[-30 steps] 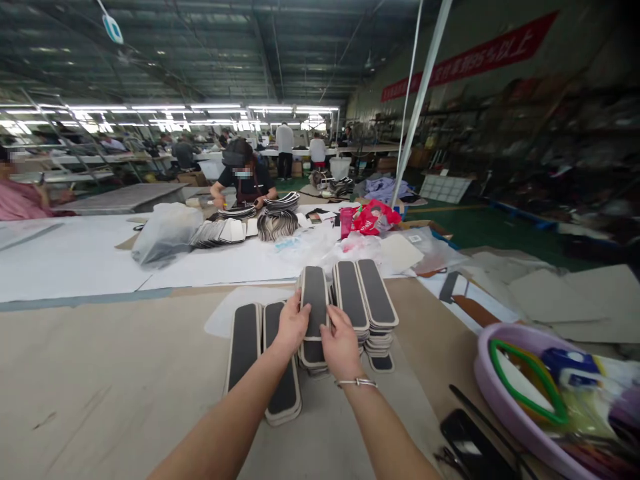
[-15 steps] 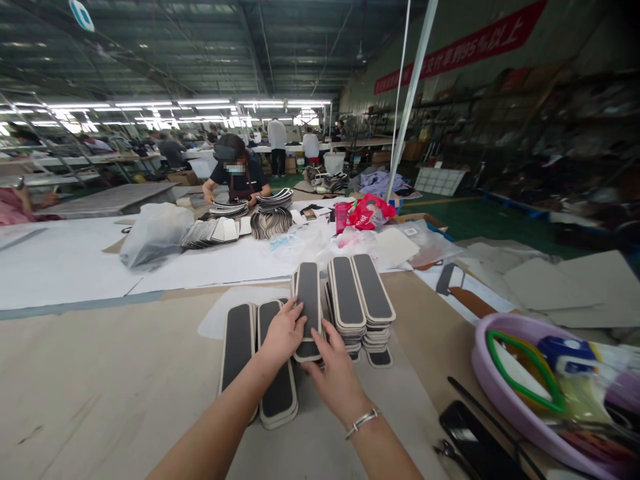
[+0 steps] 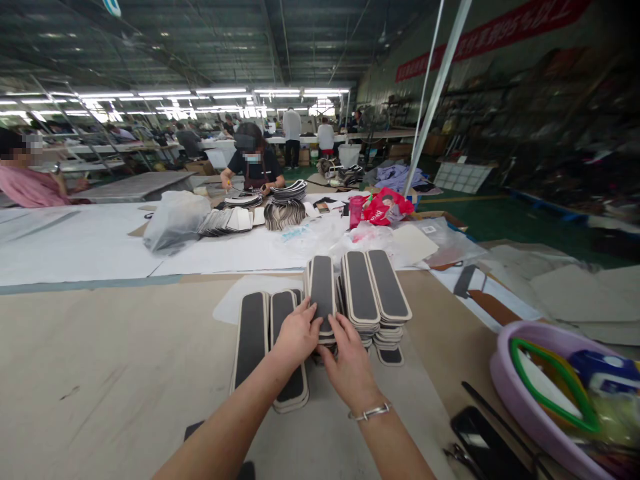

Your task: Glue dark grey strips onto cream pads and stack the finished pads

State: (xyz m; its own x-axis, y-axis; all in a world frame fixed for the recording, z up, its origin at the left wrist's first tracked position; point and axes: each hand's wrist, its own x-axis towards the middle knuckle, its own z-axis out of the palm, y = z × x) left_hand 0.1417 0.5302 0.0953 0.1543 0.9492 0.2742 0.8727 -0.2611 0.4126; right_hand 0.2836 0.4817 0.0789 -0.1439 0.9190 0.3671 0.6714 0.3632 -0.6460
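A big factory hall with strip lights under a dark roof holds rows of work tables, and the near one is a wide table (image 3: 100, 360) covered in brown paper. On it, in the middle, stands the held stack of long black pads with cream rounded edges (image 3: 323, 293). The left hand (image 3: 296, 335) lies on the near left side of this stack, fingers curled over the top pad and thumb at its edge, so it is closed lightly on the stack. The right hand (image 3: 350, 363), with a silver bracelet (image 3: 370, 412) at the wrist, grips the near end of the same stack from the right and below, fingers partly bent around it.

Just left of the held stack lie two low piles of the same black pads (image 3: 267, 340), side by side and touching it. Just right of it stand two taller piles of the pads (image 3: 375, 297), leaning a little. Well to the right of the stack, at the table's edge, sits a lilac plastic basin (image 3: 505, 377) holding a green ring and other items, with a black phone (image 3: 475, 433) near it. Far behind the stack, a person in a black top (image 3: 255, 167) works at a white-covered table among fanned heaps of pieces
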